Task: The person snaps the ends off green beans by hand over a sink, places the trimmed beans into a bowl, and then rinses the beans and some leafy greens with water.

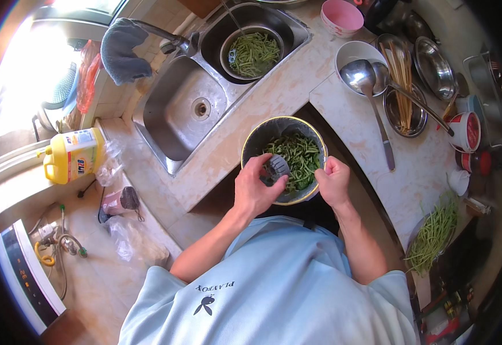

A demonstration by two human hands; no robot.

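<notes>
My left hand [255, 183] holds a small grey ribbed cup [278, 167], which looks like a sink strainer basket, tilted over a round bin. The bin [251, 140] has a yellow rim and a dark liner, and stands in front of me below the counter edge. Green vegetable scraps [300, 157] and some leaves lie inside it. On the bin's right side, my right hand [335, 179] is closed on the rim. Ahead, the left sink basin [177, 116] shows a bare drain hole [201, 108]. Green beans [257, 51] sit in a metal bowl in the other basin, under a thin stream of water.
A grey cloth [123, 51] hangs by the faucet [186, 45]. To the right are a white bowl [345, 51] with a ladle and spatula [358, 75], chopsticks [399, 86], and more beans [434, 233]. A yellow jug [74, 155] stands left.
</notes>
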